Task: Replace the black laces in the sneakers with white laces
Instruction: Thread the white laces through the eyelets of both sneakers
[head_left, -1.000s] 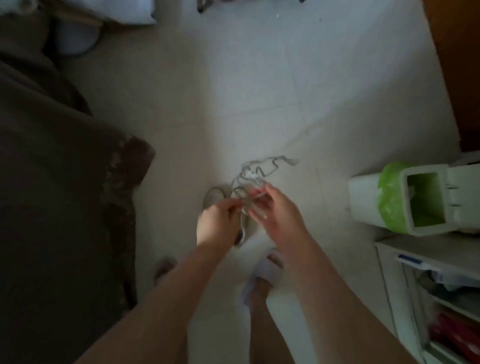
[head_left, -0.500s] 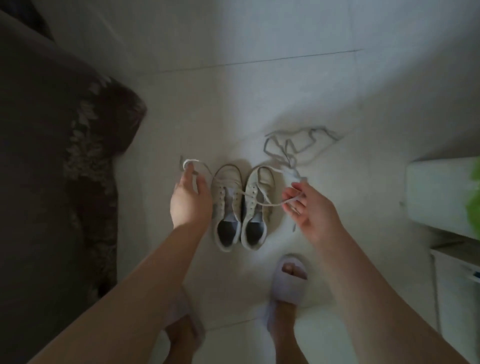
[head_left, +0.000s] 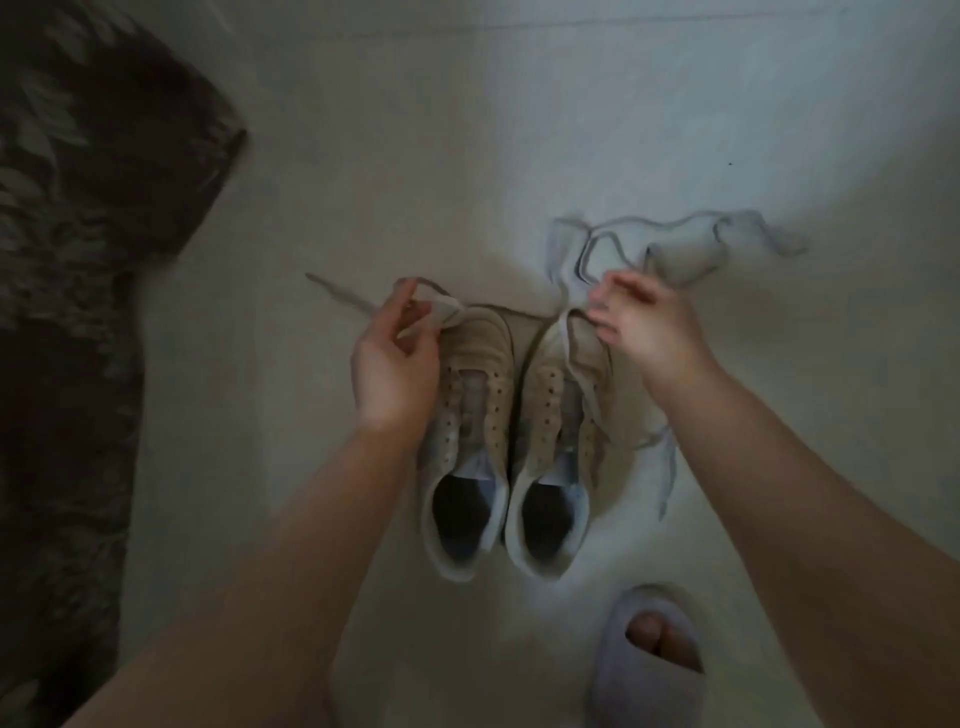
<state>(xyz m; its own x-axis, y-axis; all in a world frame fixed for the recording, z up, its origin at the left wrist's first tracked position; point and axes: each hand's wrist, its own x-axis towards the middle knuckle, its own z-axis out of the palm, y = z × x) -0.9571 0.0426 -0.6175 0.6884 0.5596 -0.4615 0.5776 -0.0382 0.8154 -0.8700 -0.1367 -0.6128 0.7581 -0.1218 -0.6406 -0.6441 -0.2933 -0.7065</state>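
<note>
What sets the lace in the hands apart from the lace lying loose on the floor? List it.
The white lace is held at both ends, by the left hand and the right hand, and runs across the sneakers; the loose lace lies untouched in a tangle beyond them. The loose lace looks greyer. Both are flat laces.

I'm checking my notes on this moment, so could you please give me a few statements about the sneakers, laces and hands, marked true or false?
1. The two sneakers stand side by side on the floor. True.
2. The left hand is empty. False: it pinches a lace.
3. The right hand is over the right-side sneaker's toe. True.
4. The loose lace lies inside a sneaker. False: it lies on the floor beyond the toes.
5. Both sneakers are fully laced. False: their eyelets look empty.
6. A slipper shows at bottom right. True.
</note>
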